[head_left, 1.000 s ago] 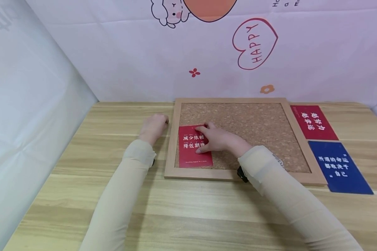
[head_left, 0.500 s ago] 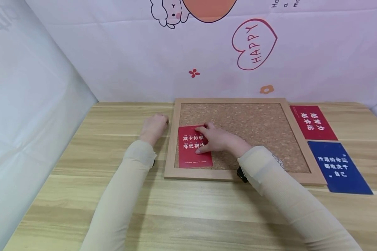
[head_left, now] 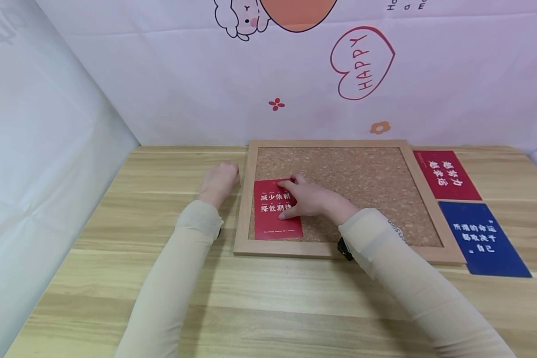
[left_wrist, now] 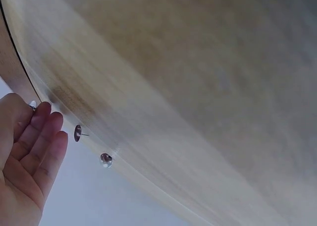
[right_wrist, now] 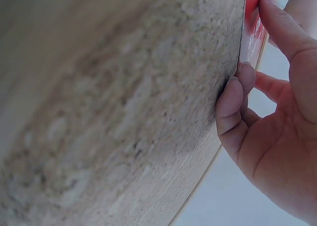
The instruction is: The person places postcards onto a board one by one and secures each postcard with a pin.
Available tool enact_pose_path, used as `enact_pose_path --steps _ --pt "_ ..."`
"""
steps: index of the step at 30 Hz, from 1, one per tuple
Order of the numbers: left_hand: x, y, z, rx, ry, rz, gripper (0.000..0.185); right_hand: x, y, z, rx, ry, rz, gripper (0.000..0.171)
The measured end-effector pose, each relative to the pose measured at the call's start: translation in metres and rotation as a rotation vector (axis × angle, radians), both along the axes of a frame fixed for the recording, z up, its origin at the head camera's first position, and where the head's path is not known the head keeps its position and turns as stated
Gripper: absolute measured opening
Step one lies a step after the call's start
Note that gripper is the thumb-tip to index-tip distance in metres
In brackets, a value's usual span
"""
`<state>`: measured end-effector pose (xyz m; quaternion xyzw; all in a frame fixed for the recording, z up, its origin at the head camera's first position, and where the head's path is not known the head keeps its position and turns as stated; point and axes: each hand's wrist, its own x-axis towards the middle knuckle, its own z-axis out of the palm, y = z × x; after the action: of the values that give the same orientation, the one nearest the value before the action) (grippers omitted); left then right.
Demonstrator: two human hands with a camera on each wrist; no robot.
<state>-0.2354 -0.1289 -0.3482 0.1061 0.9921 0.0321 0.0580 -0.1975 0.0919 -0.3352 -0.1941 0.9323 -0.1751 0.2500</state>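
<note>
A red card (head_left: 270, 219) with white Chinese characters lies on the left part of a wood-framed corkboard (head_left: 353, 174). My right hand (head_left: 312, 199) presses the card's right side with its thumb (right_wrist: 280, 23) and spread fingers. In the right wrist view, other fingertips rest on the cork beside the card's edge. Just left of the frame, my left hand (head_left: 219, 182) is over the table. The left wrist view shows it pinching a shiny thumbtack (left_wrist: 33, 105) between thumb and finger. Close to those fingers are another thumbtack (left_wrist: 78, 133) and a second loose thumbtack (left_wrist: 106, 160).
Right of the board lie another red card (head_left: 447, 174) and a blue card (head_left: 485, 238), both with white characters. The wooden table (head_left: 268, 308) extends in front. Behind it hangs a white printed cloth (head_left: 183, 84), with more white cloth on the left.
</note>
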Motion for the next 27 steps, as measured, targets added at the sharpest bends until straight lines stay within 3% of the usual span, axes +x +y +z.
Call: enact_pose_path --steps 15,27 --pt "0.0002 0.0 -0.0035 0.042 0.053 -0.008 0.017 -0.0004 -0.0005 -0.0004 0.001 -0.003 -0.009 0.086" --pt "0.0006 -0.0001 -0.0014 0.037 0.039 0.001 0.022 -0.0006 0.0001 -0.001 -0.007 0.004 -0.004 0.085"
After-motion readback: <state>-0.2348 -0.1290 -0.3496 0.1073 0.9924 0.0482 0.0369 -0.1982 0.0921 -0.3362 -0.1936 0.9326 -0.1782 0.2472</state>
